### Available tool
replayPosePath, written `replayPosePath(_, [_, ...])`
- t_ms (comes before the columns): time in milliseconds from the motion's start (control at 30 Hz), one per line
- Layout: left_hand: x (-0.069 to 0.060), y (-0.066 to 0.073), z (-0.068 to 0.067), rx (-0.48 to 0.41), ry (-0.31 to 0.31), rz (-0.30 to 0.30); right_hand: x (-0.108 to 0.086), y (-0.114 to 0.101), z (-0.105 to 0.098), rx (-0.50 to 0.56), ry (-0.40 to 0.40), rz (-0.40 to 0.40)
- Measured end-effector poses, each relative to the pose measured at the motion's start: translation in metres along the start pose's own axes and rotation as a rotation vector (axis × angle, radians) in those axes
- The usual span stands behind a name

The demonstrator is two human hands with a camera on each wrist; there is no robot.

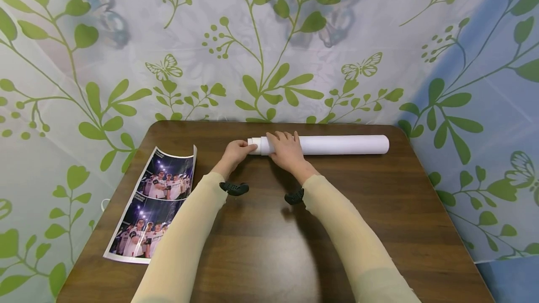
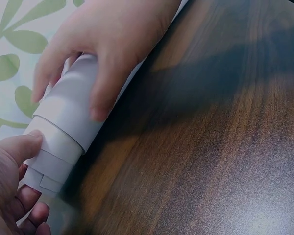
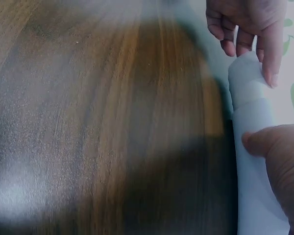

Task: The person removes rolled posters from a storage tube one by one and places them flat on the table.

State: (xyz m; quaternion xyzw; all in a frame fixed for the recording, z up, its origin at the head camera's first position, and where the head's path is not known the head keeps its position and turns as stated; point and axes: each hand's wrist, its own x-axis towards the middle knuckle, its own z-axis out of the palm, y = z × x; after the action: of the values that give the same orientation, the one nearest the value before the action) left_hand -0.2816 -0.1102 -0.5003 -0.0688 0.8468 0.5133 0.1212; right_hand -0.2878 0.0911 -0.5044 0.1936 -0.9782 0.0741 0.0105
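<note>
A long white paper roll [image 1: 345, 145] lies crosswise near the far edge of the table. From its left end sticks out a narrower inner roll [image 2: 51, 159], its layers stepped. My left hand [image 1: 234, 154] pinches this inner end, thumb on top and fingers beneath, as the left wrist view shows. Just to the right, my right hand [image 1: 288, 151] grips the outer paper from above, with the thumb [image 3: 264, 139] on the near side and the fingers over the far side. Part of the roll is hidden under that hand.
A glossy poster sheet [image 1: 166, 174] with two group photos lies at the table's left, its edges curling up; my left sleeve covers part of it. Behind the brown wooden table [image 1: 269, 247] hangs a leaf-patterned curtain [image 1: 269, 36]. Each wrist wears a black strap.
</note>
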Motion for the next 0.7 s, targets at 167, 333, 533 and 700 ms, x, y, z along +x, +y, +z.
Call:
replayPosePath(167, [0.002,-0.001,0.000,-0.005,-0.008,-0.001,0.006,-0.013,0.003,-0.014,0.003,-0.053])
replayPosePath(333, [0.003,-0.003,-0.003,-0.049,-0.029,-0.018,0.010,-0.026,0.007,-0.024,0.024,-0.053])
replayPosePath(533, [0.002,-0.002,-0.005,-0.044,-0.041,-0.012,0.012,-0.030,0.013,-0.026,0.055,-0.024])
replayPosePath(700, [0.001,-0.001,-0.008,-0.039,-0.046,-0.019,0.013,-0.033,0.015,0.000,0.068,-0.007])
